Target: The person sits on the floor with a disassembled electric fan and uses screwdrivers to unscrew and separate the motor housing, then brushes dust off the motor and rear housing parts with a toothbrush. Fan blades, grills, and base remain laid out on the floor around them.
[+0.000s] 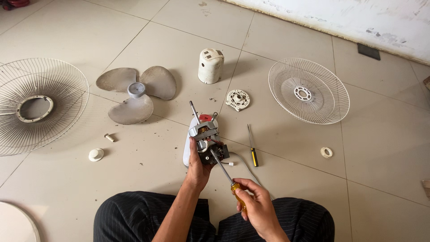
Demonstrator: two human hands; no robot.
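The person sits cross-legged on a tiled floor (313,179), knees in dark striped trousers (134,219) at the near edge. The right hand (255,206) is closed around the amber handle of a screwdriver (224,172), whose shaft slants up and left so the tip meets the near end of the motor (205,134). The left hand (197,166) is clamped on the motor's near side, steadying it. The motor lies on a white base, shaft pointing away from the person.

Just right of the motor lies a second screwdriver (252,145) with a black and yellow handle. Well right of the motor sits a small white ring (326,152). Left of the motor, a white cap (96,154) and a small bolt (109,137) lie near each other. Beyond the motor to the left rests the dusty three-blade fan (134,92); far left of it, a large wire guard (36,105). Just beyond the motor to the right is a white round bracket (237,99), and further right a second wire guard (309,92). Straight beyond the motor stands a white motor cover (210,65). Farthest is the wall (358,18).
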